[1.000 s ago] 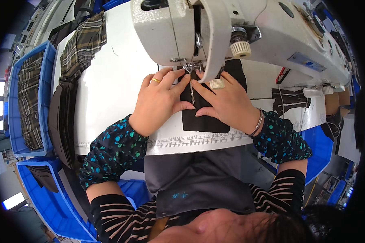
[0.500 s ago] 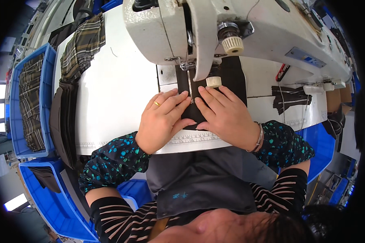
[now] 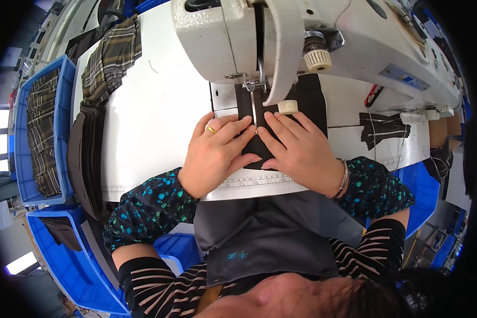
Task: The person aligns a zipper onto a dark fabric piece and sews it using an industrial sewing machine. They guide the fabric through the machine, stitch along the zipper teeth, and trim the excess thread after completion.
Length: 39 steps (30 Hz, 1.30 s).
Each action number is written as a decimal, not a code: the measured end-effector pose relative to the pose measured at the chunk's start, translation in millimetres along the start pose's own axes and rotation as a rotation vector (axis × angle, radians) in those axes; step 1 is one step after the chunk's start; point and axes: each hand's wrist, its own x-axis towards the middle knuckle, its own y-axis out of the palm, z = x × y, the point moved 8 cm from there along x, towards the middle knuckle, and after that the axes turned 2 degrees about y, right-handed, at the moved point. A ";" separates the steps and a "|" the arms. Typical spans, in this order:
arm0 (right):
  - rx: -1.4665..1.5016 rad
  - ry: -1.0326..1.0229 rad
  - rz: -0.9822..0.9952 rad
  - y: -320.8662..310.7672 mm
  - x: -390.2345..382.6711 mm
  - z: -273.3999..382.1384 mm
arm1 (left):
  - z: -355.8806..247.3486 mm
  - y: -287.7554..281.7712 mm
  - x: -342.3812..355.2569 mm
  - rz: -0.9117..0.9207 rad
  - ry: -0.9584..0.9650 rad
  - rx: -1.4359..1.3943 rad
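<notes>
A dark piece of fabric (image 3: 315, 103) with a light metal zipper (image 3: 254, 108) down it lies under the presser foot (image 3: 253, 85) of a white sewing machine (image 3: 217, 37). My left hand (image 3: 214, 151), wearing a ring, rests on the fabric's left edge, its fingertips beside the zipper. On the other side of the zipper my right hand (image 3: 299, 151) lies flat with fingers stretched out. Both thumbs point inward near the fabric's front edge and are slightly apart. Part of the fabric is hidden beneath my hands.
Dark cut pieces (image 3: 84, 159) and plaid cloth (image 3: 111, 58) sit at the table's left. Blue bins (image 3: 71, 127) stand beyond. At right lie several loose zippers (image 3: 384, 130) and a red-and-black tool (image 3: 373, 95). A ruler strip (image 3: 254, 182) runs along the front edge.
The whole view has shifted a little, with the machine appearing farther right. Both hands keep nearly the same flat pose on the fabric beside the zipper.
</notes>
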 end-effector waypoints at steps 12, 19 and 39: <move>0.011 0.039 -0.066 2.4 19.8 -28.3 | 23.0 5.8 20.7 -0.065 -0.038 0.047; 0.065 0.073 -0.118 7.6 24.6 -46.4 | 33.7 7.6 29.8 -0.103 -0.041 0.076; 1.000 0.414 -0.135 22.2 26.6 -83.6 | 18.5 -3.5 18.1 -0.151 0.038 0.111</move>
